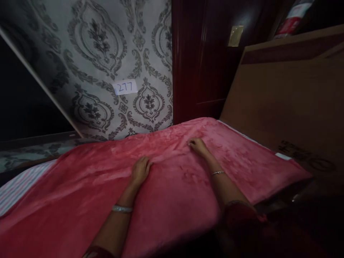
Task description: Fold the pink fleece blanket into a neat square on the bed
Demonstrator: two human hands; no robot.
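Fingers [147, 165] of the left hand [140, 171] lie curled loosely and pressed down on the red blanket [172, 186], palm flat against the plush, gripping nothing. Just beyond them the cloth runs smooth toward the wall; the blanket lies under the whole hand and spreads out on every side of it.

Further out and to the right, the right hand [198, 146] also rests on the same blanket, its fingers [191, 143] stretched forward and slightly bent, their tips touching the fabric near a few shallow creases. Whether those tips pinch a little fold or only press on it cannot be told from the head view. The two hands are apart, the right one closer to the far edge of the bed.

Each wrist carries a bangle: a broad silver one [122, 209] on the left, a thin one [217, 172] on the right.

The blanket covers most of the bed, from the near edge to the wall. At the left, a striped sheet [18, 186] shows from under it. At the right edge a strip of white [282, 156] peeks out beneath the red cloth.

Behind the bed stands patterned wallpaper [107, 53] with a small label reading 277 [125, 87]. Beside it is a dark red wooden door [199, 64], and to the right a large brown cardboard sheet [285, 96] leans by the bed.
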